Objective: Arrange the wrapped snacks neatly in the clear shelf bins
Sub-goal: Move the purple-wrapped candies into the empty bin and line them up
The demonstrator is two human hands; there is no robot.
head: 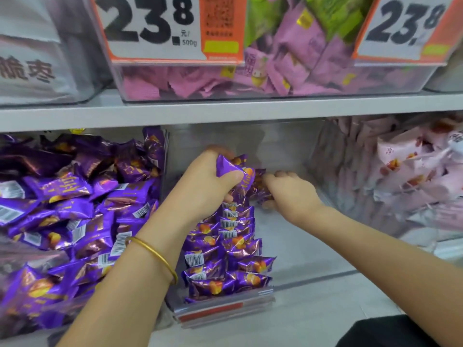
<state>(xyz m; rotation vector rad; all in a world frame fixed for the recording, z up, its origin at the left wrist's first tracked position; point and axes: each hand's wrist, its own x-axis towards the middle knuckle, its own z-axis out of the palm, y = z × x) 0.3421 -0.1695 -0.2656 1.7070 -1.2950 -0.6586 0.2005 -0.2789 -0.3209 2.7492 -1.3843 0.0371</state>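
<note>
L hand [208, 181] is up inside the middle clear bin [288, 246]. Its fingers are curled round a small bunch of purple snack pkts [234, 169], w/ the thumb pressed on the front wrapper. Its wrist is bent, and the forearm comes in from lower left w/ a gold bangle [155, 256] on it.

R hand [293, 194] sits just right of it, palm down, knuckles up. Fingers and thumb pinch a single purple pkt [260, 190] that touches the L hand's bunch. The bare R forearm reaches in from lower right.

Below both hands I see a row of purple pkts [225, 246] packed on edge along the bin's left side, running front to back; several barcodes face up. A red-and-white label strip [220, 309] sits at the bin's front lip.

Further out, the left bin [165, 146] has a loose heap of purple pkts [62, 209] lying every which way. The right bin [325, 159] holds pale pink pkts [413, 171]. Above the shelf board [225, 108], an upper bin [200, 81] holds lilac and green pkts [288, 53]. It carries two price cards [150, 26], both reading 23.8. There's dark cloth [388, 331] at bottom right; can't tell what it is.
</note>
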